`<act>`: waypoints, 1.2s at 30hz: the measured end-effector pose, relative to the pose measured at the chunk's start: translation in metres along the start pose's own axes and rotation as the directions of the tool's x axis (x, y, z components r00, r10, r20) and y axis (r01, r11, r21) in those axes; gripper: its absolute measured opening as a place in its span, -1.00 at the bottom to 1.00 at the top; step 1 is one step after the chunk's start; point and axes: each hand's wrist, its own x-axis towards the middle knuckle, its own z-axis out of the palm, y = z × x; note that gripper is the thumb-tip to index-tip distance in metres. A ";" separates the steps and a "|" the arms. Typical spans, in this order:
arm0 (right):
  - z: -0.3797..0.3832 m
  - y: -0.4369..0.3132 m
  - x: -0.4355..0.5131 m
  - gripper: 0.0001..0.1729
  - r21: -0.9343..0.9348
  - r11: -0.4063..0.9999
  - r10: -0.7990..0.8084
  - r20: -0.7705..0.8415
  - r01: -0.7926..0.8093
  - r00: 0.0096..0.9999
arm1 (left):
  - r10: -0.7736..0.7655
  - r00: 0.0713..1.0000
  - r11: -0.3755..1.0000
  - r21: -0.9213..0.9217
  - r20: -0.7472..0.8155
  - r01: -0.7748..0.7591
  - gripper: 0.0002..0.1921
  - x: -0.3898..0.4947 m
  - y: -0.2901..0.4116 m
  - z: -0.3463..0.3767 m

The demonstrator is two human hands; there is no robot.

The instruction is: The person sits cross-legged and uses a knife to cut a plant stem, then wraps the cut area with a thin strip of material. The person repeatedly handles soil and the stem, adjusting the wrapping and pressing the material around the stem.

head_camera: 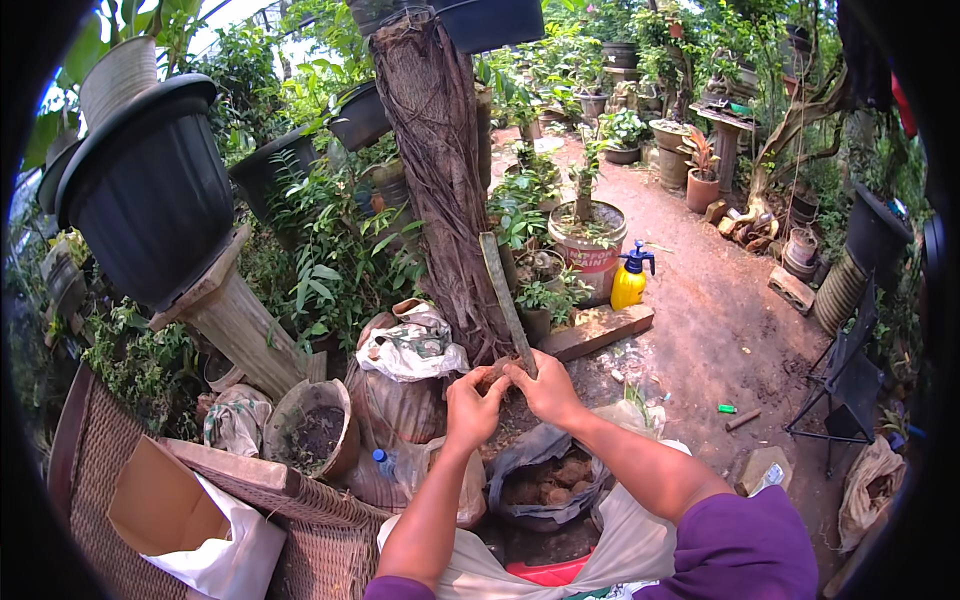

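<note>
My left hand pinches a small brown fibrous clump between thumb and fingers. My right hand meets it from the other side, its thumb at the clump. Against the right hand's fingers stands a long, narrow, dull grey blade, its far end pointing away from me; its handle end is hidden in the grip. Below the hands, a dark bag gapes between my knees. Brown, rounded, fibrous lumps fill it.
A wicker seat carries an opened carton on the left. Beside it are a soil-filled pot and stuffed sacks. A thick trunk rises ahead. A yellow spray bottle and a folding chair stand rightward.
</note>
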 end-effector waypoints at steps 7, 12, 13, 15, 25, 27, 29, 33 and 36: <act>0.003 0.007 0.002 -0.40 -0.103 0.994 -0.041 -0.036 0.037 0.999 | 0.055 0.996 0.993 0.108 -0.068 -0.047 -0.81 -0.002 0.003 0.003; 0.000 0.008 0.003 -0.31 -0.265 0.959 -0.123 -0.072 0.100 0.990 | 0.197 0.964 0.966 0.203 -0.178 -0.160 -0.82 -0.004 0.003 0.008; 0.000 0.004 0.003 -0.33 -0.291 0.951 -0.133 -0.075 0.106 0.988 | 0.134 0.986 0.981 0.158 -0.100 -0.117 -0.81 -0.001 0.002 0.004; -0.005 -0.013 0.000 -0.41 -0.140 0.987 -0.077 -0.018 0.074 0.997 | 0.009 0.998 0.997 0.082 0.060 -0.014 -0.77 0.004 -0.003 -0.008; 0.004 -0.005 -0.005 -0.57 0.314 0.896 0.265 0.184 -0.312 0.947 | 0.072 0.980 0.930 -0.368 0.184 0.001 -0.53 0.007 -0.022 0.009; 0.005 -0.006 -0.005 -0.57 0.307 0.925 0.177 0.173 -0.224 0.969 | 0.018 0.991 0.975 -0.223 0.133 0.012 -0.53 0.006 -0.016 0.005; 0.006 -0.006 -0.003 -0.56 0.273 0.953 0.086 0.162 -0.128 0.983 | 0.057 0.996 0.972 -0.232 0.067 -0.040 -0.53 0.005 -0.021 0.007; 0.003 -0.003 0.001 -0.55 0.173 0.984 0.015 0.182 -0.047 0.983 | 0.045 0.997 0.973 -0.228 0.055 -0.031 -0.56 0.003 -0.017 0.006; 0.002 0.006 0.003 -0.55 0.075 0.997 -0.011 0.172 -0.002 0.985 | 0.070 0.997 0.976 -0.207 -0.014 -0.071 -0.59 0.001 -0.015 0.013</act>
